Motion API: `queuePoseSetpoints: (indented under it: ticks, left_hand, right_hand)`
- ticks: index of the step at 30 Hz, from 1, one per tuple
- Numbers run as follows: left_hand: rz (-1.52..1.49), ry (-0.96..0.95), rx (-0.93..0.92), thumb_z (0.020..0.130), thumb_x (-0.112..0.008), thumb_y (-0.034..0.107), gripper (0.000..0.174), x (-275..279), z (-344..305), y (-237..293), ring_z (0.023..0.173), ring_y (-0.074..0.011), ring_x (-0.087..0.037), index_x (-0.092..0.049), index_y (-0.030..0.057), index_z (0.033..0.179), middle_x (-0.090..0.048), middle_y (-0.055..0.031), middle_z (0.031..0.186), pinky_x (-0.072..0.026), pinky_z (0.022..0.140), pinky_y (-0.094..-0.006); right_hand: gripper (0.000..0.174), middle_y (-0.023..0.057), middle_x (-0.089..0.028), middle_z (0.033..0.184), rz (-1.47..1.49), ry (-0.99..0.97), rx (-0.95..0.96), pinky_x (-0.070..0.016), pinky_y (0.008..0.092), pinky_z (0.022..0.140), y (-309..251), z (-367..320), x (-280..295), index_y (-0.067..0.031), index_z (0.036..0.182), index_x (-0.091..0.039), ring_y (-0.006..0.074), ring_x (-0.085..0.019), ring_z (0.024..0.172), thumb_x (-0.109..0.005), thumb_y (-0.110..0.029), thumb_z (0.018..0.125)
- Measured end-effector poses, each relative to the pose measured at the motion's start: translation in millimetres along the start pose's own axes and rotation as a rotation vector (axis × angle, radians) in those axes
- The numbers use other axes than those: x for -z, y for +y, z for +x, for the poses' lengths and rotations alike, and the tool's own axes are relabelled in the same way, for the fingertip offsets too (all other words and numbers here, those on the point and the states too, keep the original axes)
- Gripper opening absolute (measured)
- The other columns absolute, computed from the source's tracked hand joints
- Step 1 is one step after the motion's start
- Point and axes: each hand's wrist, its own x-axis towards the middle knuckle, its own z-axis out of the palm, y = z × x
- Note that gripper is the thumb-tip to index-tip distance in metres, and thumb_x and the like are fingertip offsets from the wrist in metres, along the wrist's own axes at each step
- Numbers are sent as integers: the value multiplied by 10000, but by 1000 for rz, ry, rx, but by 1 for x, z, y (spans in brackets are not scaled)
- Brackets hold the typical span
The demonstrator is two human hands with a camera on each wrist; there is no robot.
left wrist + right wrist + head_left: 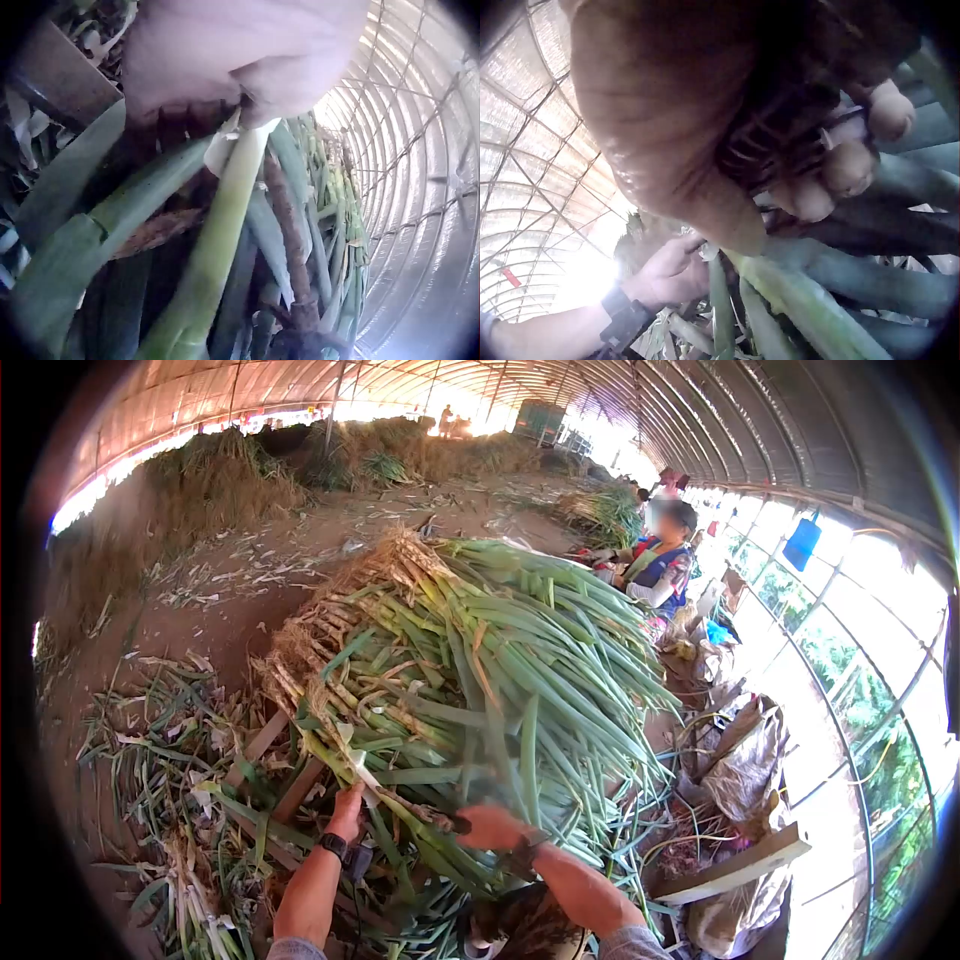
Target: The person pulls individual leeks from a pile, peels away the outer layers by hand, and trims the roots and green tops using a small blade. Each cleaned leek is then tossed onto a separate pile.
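Note:
A long green onion stalk [229, 202] with a white base runs out from under my left hand [345, 818], whose fingers curl round it. To the right, my right hand [492, 828] has its fingers curled, and its thumb [739, 229] presses on the end of a green leaf [787, 292]. A small dark thing [460, 824] shows at its fingertips; what it is, I cannot tell. A thin brown stem [289, 232] lies beside the stalk. The large pile of green onions [540, 630] spreads just beyond both hands, roots to the left.
Loose leaf scraps [150, 730] cover the ground at left. A wooden board [735, 868] and crumpled sacks [745, 760] lie at right. Another person [662, 565] sits beyond the pile, near the tunnel's side. More heaps [220, 490] stand at the back.

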Motion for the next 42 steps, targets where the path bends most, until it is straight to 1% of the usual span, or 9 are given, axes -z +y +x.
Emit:
queuePoseSetpoints:
  ticks: [3, 4, 6, 11, 16, 20, 25, 31, 42]
  left_hand:
    - [421, 252, -202, 905, -660, 294, 392, 7, 4, -6, 944, -309, -625, -570, -17, 1126, -635, -135, 1059, -484, 827, -458]
    - [679, 410, -442, 868, -686, 276, 401, 9, 6, -10, 940, -348, -618, -560, -27, 1098, -629, -160, 1032, -481, 825, -464]
    - [1148, 714, -997, 774, -727, 188, 403, 14, 11, -17, 945, -434, -590, -542, -26, 1062, -600, -227, 973, -472, 803, -504]
    - [1179, 469, -805, 776, -682, 124, 265, 14, 9, 4, 867, -392, -613, -588, -14, 982, -614, -190, 906, -480, 766, -470]
    - [145, 290, -453, 916, -645, 245, 257, 23, 46, -10, 803, -137, -578, -665, 0, 990, -657, -26, 885, -461, 741, -324]
    - [-36, 144, -79, 943, -627, 346, 171, -2, -6, 41, 603, -127, -507, -621, 176, 922, -544, 40, 707, -393, 526, -311]
    - [-139, -30, -269, 963, -591, 410, 304, -19, -14, 54, 782, -174, -633, -641, 125, 1056, -661, -14, 879, -499, 631, -372]
    - [-26, 81, -268, 980, -560, 445, 365, -10, -2, 54, 689, -166, -659, -639, 97, 1055, -681, -38, 838, -522, 574, -323]
    - [-120, -127, -341, 967, -628, 302, 212, -11, -34, 78, 868, -144, -654, -647, 132, 1092, -688, -17, 973, -525, 684, -342]
  right_hand:
    - [398, 190, -691, 886, 21, -25, -42, -524, 480, 714, -1, 0, -6, -79, 1010, -668, 407, -651, 807, -662, -399, 774]
    - [398, 190, -691, 886, 22, -25, -40, -524, 480, 714, -10, 3, 4, -79, 1010, -668, 407, -651, 807, -662, -399, 774]
    - [594, 201, -646, 1189, -30, -324, -184, -469, 482, 983, -25, 5, 22, -103, 1283, -600, 387, -590, 1138, -617, -436, 791]
    - [587, 197, -649, 1185, -39, -261, -186, -470, 475, 984, -24, 8, 13, -102, 1281, -595, 384, -595, 1132, -615, -430, 794]
    - [404, 202, -692, 937, 21, -89, -129, -523, 484, 794, -12, 6, -2, -84, 1043, -683, 397, -660, 899, -631, -399, 795]
    - [330, 201, -688, 868, 99, -39, -111, -526, 494, 750, -25, 10, 12, -87, 982, -693, 403, -662, 842, -654, -344, 778]
    - [323, 200, -689, 864, 24, 37, -129, -529, 486, 758, -38, 10, 18, -101, 997, -694, 398, -664, 841, -675, -340, 781]
    - [366, 179, -696, 834, -43, 147, -144, -529, 468, 748, -42, 14, 13, -82, 1040, -679, 388, -667, 821, -713, -335, 778]
    - [360, 208, -691, 848, 103, 180, -56, -529, 496, 754, -59, 21, 15, -91, 1024, -674, 416, -660, 828, -717, -337, 766]
